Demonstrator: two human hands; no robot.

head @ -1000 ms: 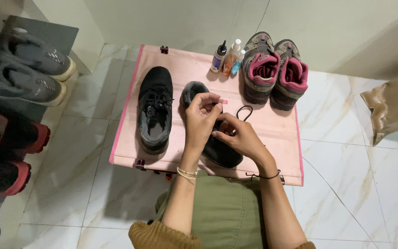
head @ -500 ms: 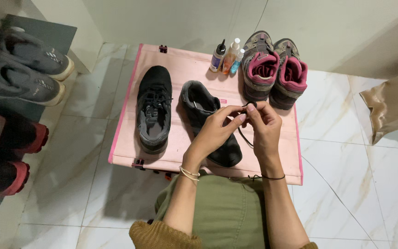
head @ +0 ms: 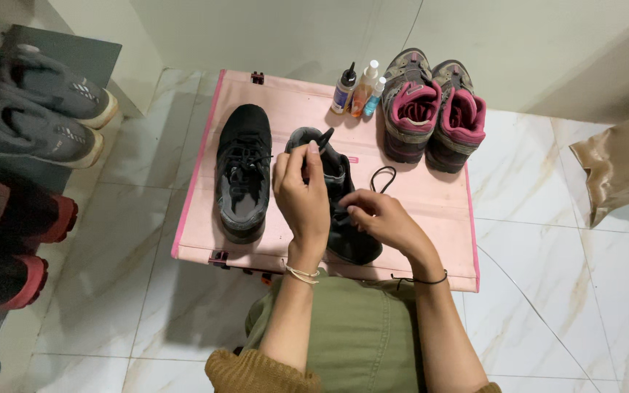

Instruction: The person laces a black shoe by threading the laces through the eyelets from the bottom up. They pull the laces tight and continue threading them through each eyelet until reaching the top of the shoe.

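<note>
Nearest the camera, a lap in olive-green fabric (head: 358, 335) sits against the near edge of a low pink fabric-topped table (head: 431, 218). On the table's middle lies a black lace-up sneaker (head: 343, 218), toe pointing near, with both hands on it. The left hand (head: 301, 193) is closed in a pinch at the shoe's far opening, fingertips gripping the tongue. The right hand (head: 380, 218) rests over the shoe's middle with fingers curled, pinching a black shoelace (head: 381, 177) that loops out to the right onto the table. Just left of this shoe lies a matching black sneaker (head: 243, 171), fully laced. At the far edge stand three small bottles (head: 358, 91) and, to their right, a pair of grey-and-pink hiking shoes (head: 434, 113).
</note>
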